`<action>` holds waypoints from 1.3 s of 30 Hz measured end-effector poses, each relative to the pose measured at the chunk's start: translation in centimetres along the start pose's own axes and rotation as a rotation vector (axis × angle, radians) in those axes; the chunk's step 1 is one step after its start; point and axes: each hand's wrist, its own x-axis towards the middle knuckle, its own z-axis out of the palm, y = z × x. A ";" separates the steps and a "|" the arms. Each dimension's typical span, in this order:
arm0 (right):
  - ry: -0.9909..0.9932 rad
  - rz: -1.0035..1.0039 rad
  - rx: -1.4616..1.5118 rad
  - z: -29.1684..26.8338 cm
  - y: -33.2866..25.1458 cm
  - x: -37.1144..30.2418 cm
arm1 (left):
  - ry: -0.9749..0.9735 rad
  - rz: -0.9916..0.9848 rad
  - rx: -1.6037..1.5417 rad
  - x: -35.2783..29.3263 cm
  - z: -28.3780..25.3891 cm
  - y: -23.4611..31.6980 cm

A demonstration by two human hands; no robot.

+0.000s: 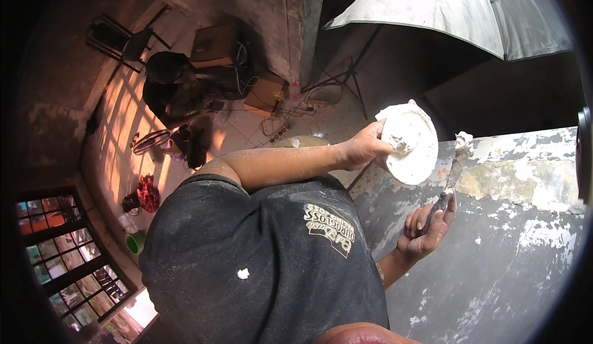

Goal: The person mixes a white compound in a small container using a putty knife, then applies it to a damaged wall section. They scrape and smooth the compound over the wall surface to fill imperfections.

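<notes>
My left hand (365, 149) is closed on the rim of a round white plate (421, 162), thumb on top. A lump of white putty (403, 141) sits on the plate near my thumb. Lower and to the right, my right hand (427, 228) wraps round the dark handle of a putty knife (454, 172). The knife points upward, and a dab of white putty (463, 139) clings to its tip. Plate and knife are a short way apart. Beside both hands stands a grey wall (488, 270) with patchy, flaking paint and a pale, rough strip near its top edge.
A large umbrella (451, 10) hangs over the upper right, near a thin tripod stand (352, 75). Another person (170, 91) sits at the upper left, close to a black chair (126, 44). Cardboard boxes (265, 92), cables, a red cloth (148, 194) and a green bucket (134, 243) are on the floor.
</notes>
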 end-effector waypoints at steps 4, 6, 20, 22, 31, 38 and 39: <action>-0.021 0.008 0.000 0.1 0.1 0.3 | 0.018 0.006 -0.007 0.1 -0.1 0.3; -0.025 0.017 -0.002 0.3 0.0 0.3 | 0.020 0.018 -0.018 0.1 -0.1 0.5; -0.046 0.049 0.043 0.1 0.6 0.4 | 0.055 0.001 0.007 -0.7 -0.7 0.5; -0.047 0.051 0.037 0.1 0.6 0.2 | 0.054 -0.002 0.007 -0.8 -0.7 0.4; -0.036 0.041 0.045 0.0 0.6 -0.1 | 0.068 -0.004 0.005 -1.4 -0.4 0.7; -0.037 0.037 0.046 0.0 0.5 -0.7 | 0.061 -0.009 0.006 -1.8 -0.1 1.1; -0.030 0.033 0.043 0.0 0.6 -0.7 | 0.062 -0.014 0.009 -1.9 -0.1 1.2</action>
